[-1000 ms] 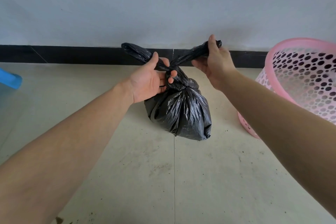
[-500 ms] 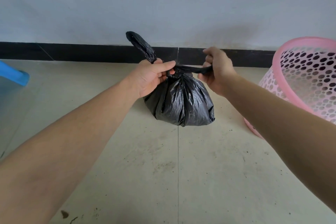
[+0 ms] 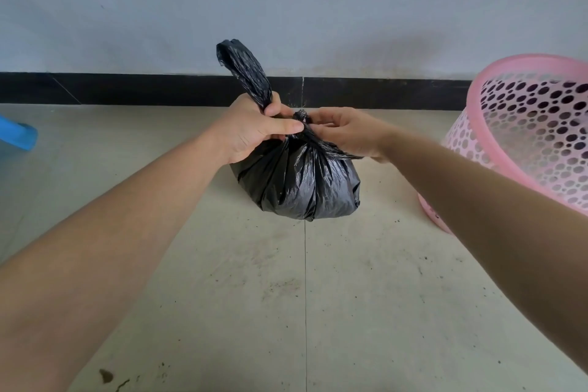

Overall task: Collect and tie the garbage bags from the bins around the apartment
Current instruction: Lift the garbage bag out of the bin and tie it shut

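A small, full black garbage bag (image 3: pixel 299 181) hangs in front of me above the tiled floor, its neck gathered into a knot (image 3: pixel 300 118) between my hands. My left hand (image 3: pixel 254 127) grips the neck just left of the knot, and one twisted black tail (image 3: pixel 243 70) sticks up out of that fist. My right hand (image 3: pixel 346 134) pinches the plastic at the knot's right side, with the other tail running under its palm. A pink perforated bin (image 3: pixel 528 137) leans tilted at the right, and no liner is visible in it.
A pale wall with a black baseboard (image 3: pixel 127 89) stands close behind the bag. A blue plastic object (image 3: pixel 19 134) shows at the left edge. The beige floor tiles (image 3: pixel 305 312) carry small dark crumbs and stains.
The two tails were pulled wide apart, then drawn in; my hands have come together at the knot. The right tail is now tucked under my right hand, and the bag hangs lower.
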Motion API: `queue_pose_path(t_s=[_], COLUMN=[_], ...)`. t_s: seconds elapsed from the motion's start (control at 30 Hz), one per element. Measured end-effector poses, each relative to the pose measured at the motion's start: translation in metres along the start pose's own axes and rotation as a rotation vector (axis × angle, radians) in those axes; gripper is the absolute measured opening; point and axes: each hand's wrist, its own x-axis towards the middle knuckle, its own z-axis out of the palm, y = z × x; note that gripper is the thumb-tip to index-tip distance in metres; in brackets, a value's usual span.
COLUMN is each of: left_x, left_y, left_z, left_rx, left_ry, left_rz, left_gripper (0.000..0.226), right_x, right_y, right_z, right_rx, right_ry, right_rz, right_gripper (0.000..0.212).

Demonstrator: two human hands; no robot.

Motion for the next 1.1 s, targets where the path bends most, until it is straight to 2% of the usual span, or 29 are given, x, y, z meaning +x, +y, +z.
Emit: queue_pose_path(t_s=[0.07,0.13,0.23,0.37,0.47,0.57,0.63,0.7,0.8,0.97,1.1], left_x=[0.0,-0.001,-0.001,0.001,0.002,0.003,0.001,-0.001,-0.005,-0.001,0.003], left_y=[-0.002,-0.005,-0.009,-0.011,-0.013,-0.011,-0.006,-0.004,-0.004,-0.002,-0.003], left_z=[0.0,0.0,0.004,0.009,0.015,0.022,0.024,0.024,0.023,0.026,0.024], left_rx=[0.077,0.169,0.32,0.31,0.304,0.184,0.07,-0.066,-0.306,-0.572,-0.607], left_ry=[0.047,0.168,0.357,0.526,0.551,0.548,0.459,0.348,0.276,0.346,0.349], left_rz=[0.018,0.058,0.131,0.184,0.13,-0.074,-0.223,-0.291,-0.308,-0.266,-0.197], left_gripper=[0.053,0.049,0.039,0.034,0.026,0.017,0.021,0.029,0.031,0.032,0.031], right_x=[0.001,0.004,0.008,0.007,0.005,0.003,0.002,-0.001,-0.001,0.001,-0.003], right_y=[0.001,0.004,0.004,-0.002,-0.003,-0.004,-0.004,-0.004,-0.002,-0.002,-0.005], right_z=[0.005,0.006,0.009,0.007,0.006,0.01,0.011,0.01,0.01,0.016,0.022], right_rx=[-0.042,-0.076,-0.113,-0.12,-0.086,-0.121,-0.119,-0.098,-0.045,0.019,0.026], right_ry=[0.068,0.135,0.149,0.158,0.175,0.189,0.201,0.208,0.237,0.291,0.157], right_rz=[-0.008,-0.024,-0.066,-0.072,-0.041,-0.051,-0.048,-0.047,-0.066,-0.106,-0.113], right_gripper=[0.011,0.004,0.006,0.014,0.021,0.019,0.019,0.02,0.019,0.019,0.018])
